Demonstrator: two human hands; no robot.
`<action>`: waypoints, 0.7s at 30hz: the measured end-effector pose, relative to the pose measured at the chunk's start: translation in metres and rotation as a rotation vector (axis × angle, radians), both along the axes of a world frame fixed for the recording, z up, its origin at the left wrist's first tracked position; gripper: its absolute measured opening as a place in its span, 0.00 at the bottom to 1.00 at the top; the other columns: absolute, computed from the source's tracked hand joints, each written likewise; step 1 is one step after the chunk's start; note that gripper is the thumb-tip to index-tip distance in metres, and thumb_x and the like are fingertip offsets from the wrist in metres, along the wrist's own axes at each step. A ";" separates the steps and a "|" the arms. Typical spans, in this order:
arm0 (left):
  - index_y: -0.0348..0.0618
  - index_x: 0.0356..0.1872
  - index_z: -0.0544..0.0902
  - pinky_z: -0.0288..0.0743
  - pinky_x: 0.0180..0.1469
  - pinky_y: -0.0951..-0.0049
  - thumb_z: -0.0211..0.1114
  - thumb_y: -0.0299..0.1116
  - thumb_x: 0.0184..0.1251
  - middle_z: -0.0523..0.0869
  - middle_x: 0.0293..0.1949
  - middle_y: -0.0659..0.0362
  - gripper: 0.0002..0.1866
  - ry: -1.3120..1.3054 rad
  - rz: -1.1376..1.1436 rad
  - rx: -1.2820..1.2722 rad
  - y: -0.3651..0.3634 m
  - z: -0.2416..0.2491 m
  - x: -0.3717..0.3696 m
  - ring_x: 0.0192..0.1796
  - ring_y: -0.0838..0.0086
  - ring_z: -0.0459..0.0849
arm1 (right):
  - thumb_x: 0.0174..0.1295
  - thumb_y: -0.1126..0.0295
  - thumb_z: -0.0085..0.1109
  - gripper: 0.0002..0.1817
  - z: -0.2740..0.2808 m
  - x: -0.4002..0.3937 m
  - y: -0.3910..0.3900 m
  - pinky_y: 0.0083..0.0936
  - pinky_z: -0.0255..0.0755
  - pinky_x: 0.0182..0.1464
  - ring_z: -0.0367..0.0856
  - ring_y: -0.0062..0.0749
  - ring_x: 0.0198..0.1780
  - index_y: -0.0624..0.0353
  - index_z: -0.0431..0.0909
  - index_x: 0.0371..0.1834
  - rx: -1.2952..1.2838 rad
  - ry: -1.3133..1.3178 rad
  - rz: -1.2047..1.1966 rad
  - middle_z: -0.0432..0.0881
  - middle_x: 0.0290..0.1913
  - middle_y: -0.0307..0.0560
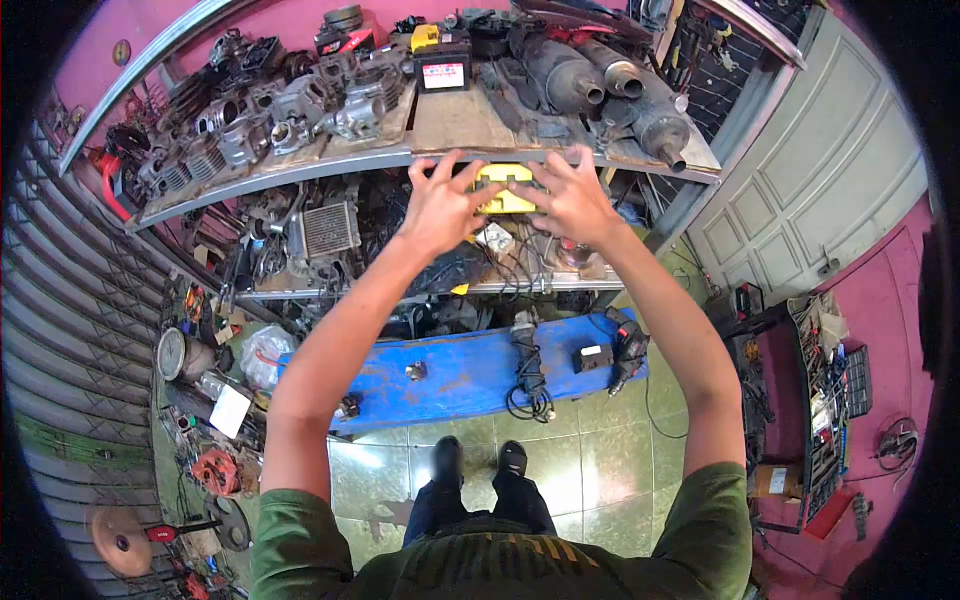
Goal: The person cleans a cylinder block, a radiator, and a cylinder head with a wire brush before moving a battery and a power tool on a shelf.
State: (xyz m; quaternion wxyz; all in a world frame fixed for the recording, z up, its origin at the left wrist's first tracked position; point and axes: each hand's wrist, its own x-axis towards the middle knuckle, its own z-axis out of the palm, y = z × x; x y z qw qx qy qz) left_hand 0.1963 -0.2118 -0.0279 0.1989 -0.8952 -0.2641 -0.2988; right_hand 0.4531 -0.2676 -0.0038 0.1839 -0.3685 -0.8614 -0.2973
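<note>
Both hands are raised at the upper shelf's front edge, with a boxy yellow-topped battery between them. My left hand grips its left side, thumb reaching over the yellow face and the other fingers spread toward the shelf. On the opposite side, my right hand holds it the same way, fingers fanned and slightly blurred. Dark notches show in the yellow face; its underside is hidden. Just beyond the hands, a black battery with a red and white label stands on the shelf.
The upper shelf carries metal engine parts at left and exhaust mufflers at right. Below, a radiator sits among cables. A blue bench before my feet bears a black cable bundle and a small black box.
</note>
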 end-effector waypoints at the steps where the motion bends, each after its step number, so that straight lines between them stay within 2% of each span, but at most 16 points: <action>1: 0.74 0.58 0.89 0.59 0.63 0.40 0.81 0.44 0.46 0.83 0.64 0.64 0.31 -0.004 0.006 0.020 0.007 0.012 -0.006 0.70 0.61 0.74 | 0.37 0.58 0.82 0.41 0.013 -0.007 0.007 0.56 0.62 0.63 0.76 0.38 0.61 0.40 0.84 0.63 0.017 -0.030 -0.024 0.82 0.62 0.44; 8: 0.72 0.57 0.89 0.59 0.65 0.40 0.81 0.43 0.47 0.83 0.64 0.69 0.29 0.039 0.089 0.082 0.074 0.072 -0.036 0.69 0.65 0.75 | 0.38 0.57 0.82 0.38 0.070 -0.044 0.074 0.55 0.62 0.64 0.74 0.36 0.61 0.39 0.86 0.60 0.085 -0.059 -0.048 0.83 0.60 0.42; 11: 0.72 0.56 0.90 0.58 0.67 0.39 0.80 0.43 0.48 0.84 0.64 0.69 0.28 0.072 0.136 0.057 0.097 0.086 -0.043 0.68 0.65 0.76 | 0.38 0.56 0.82 0.36 0.076 -0.055 0.105 0.53 0.62 0.63 0.74 0.36 0.60 0.38 0.87 0.59 0.066 -0.061 -0.083 0.84 0.56 0.38; 14: 0.72 0.56 0.91 0.58 0.69 0.42 0.80 0.43 0.47 0.86 0.63 0.69 0.28 0.117 0.190 -0.011 0.116 0.090 -0.046 0.67 0.64 0.76 | 0.40 0.57 0.81 0.32 0.077 -0.064 0.125 0.49 0.62 0.61 0.73 0.35 0.58 0.36 0.89 0.56 -0.015 -0.058 -0.119 0.84 0.47 0.33; 18: 0.72 0.57 0.90 0.58 0.69 0.43 0.81 0.45 0.47 0.86 0.64 0.69 0.30 0.165 0.247 -0.162 0.132 0.097 -0.048 0.65 0.65 0.76 | 0.39 0.59 0.80 0.32 0.081 -0.070 0.139 0.47 0.61 0.62 0.73 0.33 0.60 0.38 0.90 0.56 -0.130 -0.042 -0.137 0.85 0.50 0.35; 20: 0.72 0.60 0.89 0.58 0.69 0.44 0.82 0.47 0.45 0.85 0.67 0.68 0.32 0.187 0.240 -0.213 0.141 0.101 -0.045 0.64 0.66 0.75 | 0.39 0.59 0.79 0.33 0.080 -0.067 0.145 0.46 0.60 0.64 0.73 0.32 0.62 0.41 0.89 0.57 -0.221 0.072 -0.182 0.86 0.58 0.37; 21: 0.72 0.62 0.89 0.57 0.69 0.44 0.82 0.46 0.46 0.84 0.68 0.65 0.34 0.204 0.252 -0.235 0.143 0.102 -0.042 0.65 0.66 0.75 | 0.39 0.59 0.79 0.33 0.079 -0.066 0.146 0.46 0.60 0.64 0.73 0.32 0.62 0.41 0.89 0.57 -0.227 0.068 -0.182 0.86 0.58 0.37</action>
